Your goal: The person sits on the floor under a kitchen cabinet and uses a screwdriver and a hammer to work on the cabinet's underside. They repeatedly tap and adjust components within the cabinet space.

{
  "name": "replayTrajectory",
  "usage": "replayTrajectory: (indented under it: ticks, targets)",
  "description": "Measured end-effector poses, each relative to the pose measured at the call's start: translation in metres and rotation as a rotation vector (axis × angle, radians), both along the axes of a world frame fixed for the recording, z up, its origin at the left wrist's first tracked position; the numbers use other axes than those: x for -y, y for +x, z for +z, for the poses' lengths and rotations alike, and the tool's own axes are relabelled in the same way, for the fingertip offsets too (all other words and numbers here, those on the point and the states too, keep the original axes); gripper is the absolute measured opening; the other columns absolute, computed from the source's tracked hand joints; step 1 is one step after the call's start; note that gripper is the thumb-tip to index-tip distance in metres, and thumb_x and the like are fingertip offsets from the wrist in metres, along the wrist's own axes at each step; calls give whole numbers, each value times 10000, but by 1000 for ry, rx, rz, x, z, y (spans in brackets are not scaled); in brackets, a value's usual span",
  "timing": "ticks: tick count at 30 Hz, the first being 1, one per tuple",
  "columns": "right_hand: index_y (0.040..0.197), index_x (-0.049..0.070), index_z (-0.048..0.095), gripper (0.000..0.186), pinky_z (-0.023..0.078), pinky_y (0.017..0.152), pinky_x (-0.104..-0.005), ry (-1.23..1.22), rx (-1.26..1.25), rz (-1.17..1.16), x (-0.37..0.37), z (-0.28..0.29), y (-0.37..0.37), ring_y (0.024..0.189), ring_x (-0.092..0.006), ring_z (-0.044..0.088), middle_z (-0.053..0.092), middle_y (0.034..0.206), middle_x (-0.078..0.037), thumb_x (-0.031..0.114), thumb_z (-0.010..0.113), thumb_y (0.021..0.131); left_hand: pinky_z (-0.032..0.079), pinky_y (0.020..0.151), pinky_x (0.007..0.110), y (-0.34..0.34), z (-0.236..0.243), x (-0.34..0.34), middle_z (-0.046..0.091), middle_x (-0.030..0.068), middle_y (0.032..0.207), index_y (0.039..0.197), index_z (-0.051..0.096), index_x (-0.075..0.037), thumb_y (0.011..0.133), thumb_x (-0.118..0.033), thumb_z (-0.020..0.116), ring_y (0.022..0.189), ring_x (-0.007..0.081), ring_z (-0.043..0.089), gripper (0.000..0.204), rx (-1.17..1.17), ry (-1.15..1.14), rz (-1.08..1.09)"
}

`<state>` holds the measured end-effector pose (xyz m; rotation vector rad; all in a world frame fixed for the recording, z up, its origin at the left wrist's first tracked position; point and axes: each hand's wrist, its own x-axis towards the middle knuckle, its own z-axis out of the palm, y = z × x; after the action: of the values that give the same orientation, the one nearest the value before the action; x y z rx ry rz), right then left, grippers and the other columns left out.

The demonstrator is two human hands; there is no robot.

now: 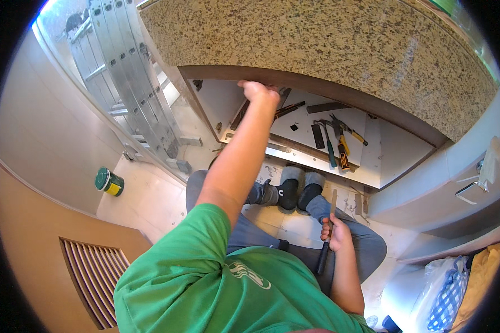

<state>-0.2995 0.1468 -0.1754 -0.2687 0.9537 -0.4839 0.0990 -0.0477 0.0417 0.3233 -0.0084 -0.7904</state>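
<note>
My left arm reaches across to the brown top rail of an open cabinet, just beneath the speckled granite counter. There my left hand is closed at the rail's lower edge, its fingertips partly hidden. Low over my right leg, my right hand is wrapped round a file, a long flat-bladed tool with a black handle pointing back toward me. On the white cabinet floor lie a green-handled hammer, a yellow-and-black-handled tool, dark slim tools and a dark strip.
An aluminium ladder leans at the far left. Beside it on the tiles stands a green-and-yellow tub. A louvred door is near left; plastic-wrapped cloth lies near right. My crossed legs and shoes front the cabinet.
</note>
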Motion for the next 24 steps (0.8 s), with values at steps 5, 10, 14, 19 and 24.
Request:
replayTrajectory:
  ticks: [5, 10, 14, 19, 24]
  targets:
    - [882, 74, 575, 310, 383, 474, -295, -29, 2, -12, -1, -3, -1, 515, -153, 455, 505, 632, -25, 371, 580, 970, 427, 1014, 516, -65, -1, 1, 496, 80, 1399, 1435, 404, -141, 956, -717, 111, 1220, 294, 512, 804, -13, 118, -170]
    - [886, 72, 574, 299, 387, 467, -300, -21, -3, -21, -1, -3, -1, 506, -158, 458, 516, 637, -32, 358, 581, 972, 484, 898, 524, -101, -20, -8, 593, 163, 1211, 1341, 423, -54, 931, -760, 172, 1016, 338, 622, 854, 163, 276, -316]
    - [881, 68, 568, 290, 385, 463, -300, -21, -25, -49, -2, -1, -1, 506, -162, 460, 512, 627, -32, 344, 583, 970, 484, 962, 504, -104, -46, -32, 457, 218, 1352, 1354, 375, -3, 1029, -404, 371, 1143, 374, 572, 516, 670, 225, -565]
    - [868, 69, 554, 281, 397, 460, -308, -63, -50, -81, -3, -4, -3, 499, -165, 465, 509, 613, -34, 331, 592, 963, 479, 1025, 489, -69, -28, -47, 481, 225, 1284, 1351, 357, 21, 962, -51, 398, 1177, 385, 544, 398, 426, 150, -219]
    - [880, 71, 564, 315, 402, 484, -302, -106, -43, -55, -2, -7, -3, 510, -164, 465, 509, 621, -28, 376, 627, 932, 377, 1102, 585, -81, -6, -44, 471, 203, 1238, 1311, 367, 25, 944, -14, 454, 1212, 361, 487, 379, 281, 149, -186]
